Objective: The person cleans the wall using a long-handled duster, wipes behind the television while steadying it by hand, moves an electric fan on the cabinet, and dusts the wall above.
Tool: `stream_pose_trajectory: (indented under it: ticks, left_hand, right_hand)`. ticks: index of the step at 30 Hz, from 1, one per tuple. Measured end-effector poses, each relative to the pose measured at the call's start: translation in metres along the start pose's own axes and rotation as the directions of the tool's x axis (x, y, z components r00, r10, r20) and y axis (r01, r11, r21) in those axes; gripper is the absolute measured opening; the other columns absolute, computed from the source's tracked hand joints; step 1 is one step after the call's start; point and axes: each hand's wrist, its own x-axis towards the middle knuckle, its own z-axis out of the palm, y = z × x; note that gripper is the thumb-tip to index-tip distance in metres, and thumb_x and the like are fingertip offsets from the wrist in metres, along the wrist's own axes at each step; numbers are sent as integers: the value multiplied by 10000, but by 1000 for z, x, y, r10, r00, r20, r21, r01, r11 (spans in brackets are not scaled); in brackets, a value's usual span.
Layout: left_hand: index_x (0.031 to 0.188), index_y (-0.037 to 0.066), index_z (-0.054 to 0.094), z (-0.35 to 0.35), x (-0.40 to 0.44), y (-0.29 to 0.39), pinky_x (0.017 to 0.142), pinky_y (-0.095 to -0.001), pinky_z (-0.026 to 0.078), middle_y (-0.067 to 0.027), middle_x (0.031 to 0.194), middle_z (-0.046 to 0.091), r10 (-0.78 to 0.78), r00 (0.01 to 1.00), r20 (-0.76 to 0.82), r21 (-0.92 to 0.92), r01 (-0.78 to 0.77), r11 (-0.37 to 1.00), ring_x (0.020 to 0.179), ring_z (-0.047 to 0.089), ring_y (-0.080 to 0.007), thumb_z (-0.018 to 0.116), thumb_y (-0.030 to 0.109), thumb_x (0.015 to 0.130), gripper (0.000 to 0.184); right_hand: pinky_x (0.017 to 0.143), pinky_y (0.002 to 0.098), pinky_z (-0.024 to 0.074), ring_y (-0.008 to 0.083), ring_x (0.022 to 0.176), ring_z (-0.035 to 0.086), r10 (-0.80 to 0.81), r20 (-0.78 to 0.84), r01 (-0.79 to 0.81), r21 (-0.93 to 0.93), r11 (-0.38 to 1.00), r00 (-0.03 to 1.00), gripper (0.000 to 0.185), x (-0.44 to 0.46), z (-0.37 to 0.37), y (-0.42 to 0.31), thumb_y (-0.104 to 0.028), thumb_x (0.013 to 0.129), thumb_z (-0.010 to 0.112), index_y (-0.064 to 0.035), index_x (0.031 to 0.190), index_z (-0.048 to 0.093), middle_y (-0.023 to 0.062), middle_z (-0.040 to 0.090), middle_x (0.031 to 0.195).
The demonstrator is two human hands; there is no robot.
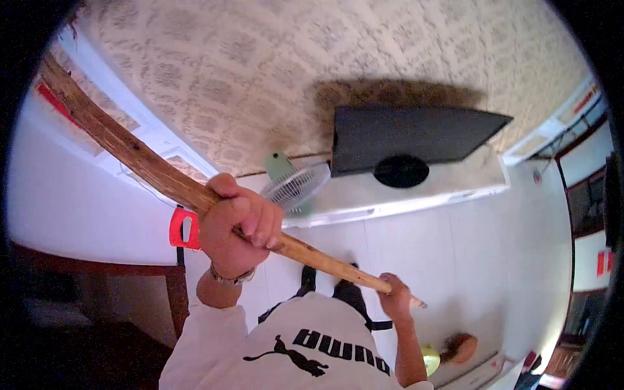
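Note:
A long, rough wooden stick (156, 172) runs across the head view from the upper left down to the lower right, thick at its upper end and thin at the lower. My left hand (239, 227), with a bracelet at the wrist, is wrapped round the middle of it. Near its thin lower end, my right hand (395, 298) is closed round it as well. The tip (419, 303) sticks out a little past that hand. Below the stick is my white shirt (286, 354) with black print.
Ahead, a black television (416, 136) and a green-and-white fan (296, 185) stand on a low white cabinet (455, 185) against a patterned wall. A red object (184, 227) is at the left, above dark wooden furniture (97, 263). Brown (461, 348) and yellow-green (430, 359) items lie lower right.

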Motion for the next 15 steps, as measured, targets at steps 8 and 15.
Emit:
stream_pose_trajectory:
  ticks: [8, 15]
  left_hand:
    - [920, 100, 529, 14, 18, -40, 327, -266, 291, 0, 519, 356, -2, 990, -140, -67, -7, 998, 357, 283, -105, 429, 84, 841, 129]
    - [859, 3, 479, 18, 57, -64, 342, -235, 299, 8, 524, 337, 65, 996, 57, -191, -53, 980, 378, 302, -84, 429, 99, 889, 112]
  right_hand:
    - [629, 388, 498, 316, 733, 629, 70, -200, -95, -116, 989, 977, 252, -58, -60, 66, -115, 694, 724, -33, 899, 603, 146, 634, 821]
    - [600, 397, 480, 317, 681, 613, 154, -290, -210, -175, 962, 945, 209, -81, -131, 119, -130, 684, 740, -43, 821, 609, 135, 620, 766]
